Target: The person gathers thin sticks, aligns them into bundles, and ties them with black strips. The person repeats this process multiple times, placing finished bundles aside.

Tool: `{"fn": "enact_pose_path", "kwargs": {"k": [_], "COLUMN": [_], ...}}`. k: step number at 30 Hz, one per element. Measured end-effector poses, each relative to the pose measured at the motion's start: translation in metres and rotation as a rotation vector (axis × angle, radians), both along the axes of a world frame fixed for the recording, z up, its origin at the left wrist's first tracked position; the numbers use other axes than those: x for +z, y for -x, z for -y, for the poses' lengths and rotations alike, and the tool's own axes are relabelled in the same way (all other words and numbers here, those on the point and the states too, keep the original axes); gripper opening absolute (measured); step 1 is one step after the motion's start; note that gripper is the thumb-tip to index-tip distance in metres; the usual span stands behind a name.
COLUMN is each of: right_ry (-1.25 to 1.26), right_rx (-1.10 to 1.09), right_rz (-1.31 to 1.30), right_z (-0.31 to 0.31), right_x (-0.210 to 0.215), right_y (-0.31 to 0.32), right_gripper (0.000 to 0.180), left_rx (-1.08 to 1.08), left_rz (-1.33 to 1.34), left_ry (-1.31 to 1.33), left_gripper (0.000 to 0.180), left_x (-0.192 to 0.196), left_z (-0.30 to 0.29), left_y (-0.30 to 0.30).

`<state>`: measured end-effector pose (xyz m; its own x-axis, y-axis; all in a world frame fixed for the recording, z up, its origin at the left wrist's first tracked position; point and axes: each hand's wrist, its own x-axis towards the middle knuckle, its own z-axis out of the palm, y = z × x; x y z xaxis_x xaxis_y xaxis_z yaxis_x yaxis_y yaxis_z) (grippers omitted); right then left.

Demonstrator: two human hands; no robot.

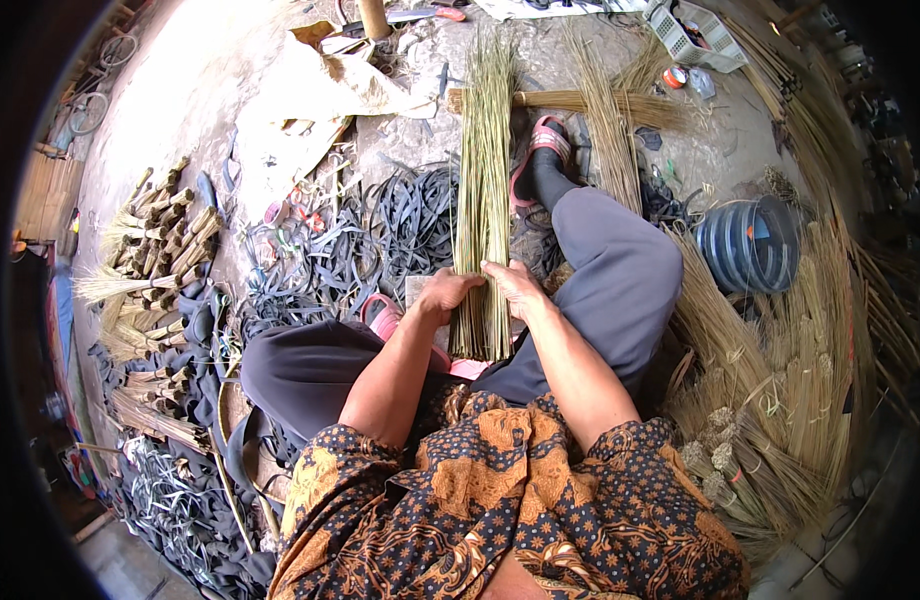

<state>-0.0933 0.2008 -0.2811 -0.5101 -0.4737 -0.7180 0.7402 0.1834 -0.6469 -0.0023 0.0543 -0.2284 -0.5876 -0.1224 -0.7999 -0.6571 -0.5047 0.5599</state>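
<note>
A long bundle of greenish-yellow broom straw [485,190] lies between my legs, its cut ends toward me and its thin ends pointing away. From the left, my left hand [448,292] closes round the bundle with its thumb over the top. My right hand [517,287] grips it from the opposite side at about the same height, thumb also on the stalks. The fingers underneath are hidden. Beyond my right foot, another straw bundle [608,120] rests over a straw bundle lying crosswise [550,99].
Dark rubber strips [410,220] are heaped left of the held bundle. Short tied straw bundles [165,240] pile up at far left. On the right stand a bluish ribbed plastic container [748,245] and loose straw heaps [800,390]. A pale plastic basket [695,37] sits at the back right.
</note>
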Motion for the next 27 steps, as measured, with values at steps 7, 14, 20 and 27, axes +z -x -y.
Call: {"fn": "enact_pose_path", "kwargs": {"k": [7,14,20,27], "right_ry": [-0.149,-0.087,0.027,0.191], "right_rx": [-0.046,0.015,-0.043,-0.109], "right_rz": [-0.058,-0.015,-0.093,-0.518], "right_z": [0.000,0.000,0.012,-0.042], "right_x": [-0.016,0.021,0.090,0.267], "right_y": [0.002,0.000,0.007,0.099], "right_gripper": [0.022,0.018,0.015,0.026], "left_rx": [0.030,-0.007,-0.065,-0.027], "left_rz": [0.028,-0.015,-0.059,0.000], "left_ry": [-0.040,0.009,0.099,0.074], "left_gripper": [0.018,0.018,0.021,0.027], "left_x": [0.002,0.000,-0.012,-0.015], "left_z": [0.001,-0.003,0.000,0.000], "left_y": [0.002,0.000,0.003,-0.004]}}
